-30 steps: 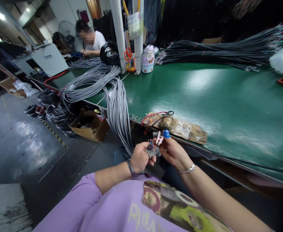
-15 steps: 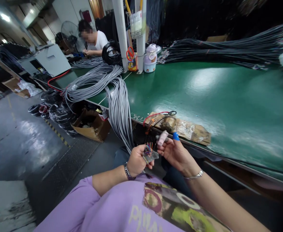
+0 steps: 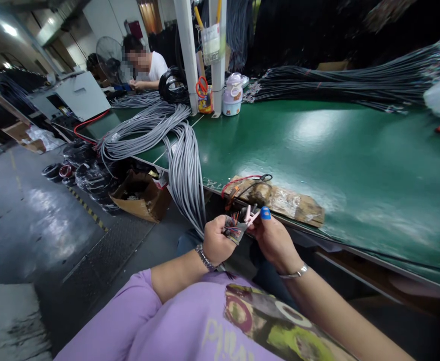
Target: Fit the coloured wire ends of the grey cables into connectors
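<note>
My left hand [image 3: 219, 241] is closed around a bundle of thin coloured wires [image 3: 233, 229], whose ends fan out past the fingers. A flat grey piece [image 3: 239, 233] lies against the wires in the same grip. Close beside it, my right hand [image 3: 277, 239] pinches a small pink clip-like piece [image 3: 250, 216], its tip at the edge of the grey piece; I cannot tell whether they touch. Blue tape [image 3: 265, 213] wraps the right thumb. The right fingers are partly hidden behind the thumb. Beyond both hands, a worn wooden board [image 3: 295, 204] lies along the bench edge, with red and black leads on it.
The green bench [image 3: 328, 150] spans the right side. Grey cable [image 3: 186, 170] hangs over its edge on the left, above a cardboard box [image 3: 141, 198]. Black cables [image 3: 336, 82], a lilac cup [image 3: 232, 95] and white posts [image 3: 187, 55] stand behind. A person [image 3: 156, 67] works farther back.
My right hand has turned inward and brought the pink piece down to the wires. My left hand has risen slightly, tilting the grey piece and wires towards the right.
</note>
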Demonstrator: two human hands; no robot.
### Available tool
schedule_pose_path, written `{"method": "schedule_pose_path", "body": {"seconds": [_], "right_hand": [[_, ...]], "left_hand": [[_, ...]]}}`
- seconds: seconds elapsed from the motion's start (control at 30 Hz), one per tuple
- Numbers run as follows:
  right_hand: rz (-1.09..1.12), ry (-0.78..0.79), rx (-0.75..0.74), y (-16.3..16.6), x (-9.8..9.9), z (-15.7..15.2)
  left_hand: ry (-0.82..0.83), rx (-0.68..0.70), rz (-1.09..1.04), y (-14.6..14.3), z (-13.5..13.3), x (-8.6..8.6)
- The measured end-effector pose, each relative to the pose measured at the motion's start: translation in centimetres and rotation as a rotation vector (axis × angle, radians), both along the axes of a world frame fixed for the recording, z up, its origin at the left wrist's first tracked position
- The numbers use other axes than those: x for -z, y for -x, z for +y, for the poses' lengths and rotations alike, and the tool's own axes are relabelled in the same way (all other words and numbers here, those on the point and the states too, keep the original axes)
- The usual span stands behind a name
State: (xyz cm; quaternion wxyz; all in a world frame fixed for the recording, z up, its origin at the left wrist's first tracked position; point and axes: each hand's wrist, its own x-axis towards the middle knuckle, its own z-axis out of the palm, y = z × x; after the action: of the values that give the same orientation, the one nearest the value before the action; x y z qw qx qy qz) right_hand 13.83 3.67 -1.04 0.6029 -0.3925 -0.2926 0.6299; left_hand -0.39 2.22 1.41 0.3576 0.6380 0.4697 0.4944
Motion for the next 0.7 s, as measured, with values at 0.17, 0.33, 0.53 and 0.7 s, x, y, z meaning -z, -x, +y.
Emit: {"method": "schedule_pose_path", "body": {"seconds": [0.17, 0.33, 0.53, 0.7], "right_hand": [[0.259, 0.149, -0.115, 0.3, 0.2, 0.8], [0.353, 0.170, -0.006, 0.8, 0.1, 1.2], [0.371, 0.181, -0.069, 0.9, 0.0, 0.4], [0.330, 0.258, -0.097, -0.6, 1.1, -0.1]], "left_hand": [[-0.050, 0.018, 0.065, -0.2, 0.1, 0.5], [-0.035, 0.016, 0.094, -0.1, -0.1, 0.7], [-0.041, 0.024, 0.069, 0.0, -0.4, 0.7], [0.183, 0.091, -0.067, 0.6, -0.6, 1.8]]}}
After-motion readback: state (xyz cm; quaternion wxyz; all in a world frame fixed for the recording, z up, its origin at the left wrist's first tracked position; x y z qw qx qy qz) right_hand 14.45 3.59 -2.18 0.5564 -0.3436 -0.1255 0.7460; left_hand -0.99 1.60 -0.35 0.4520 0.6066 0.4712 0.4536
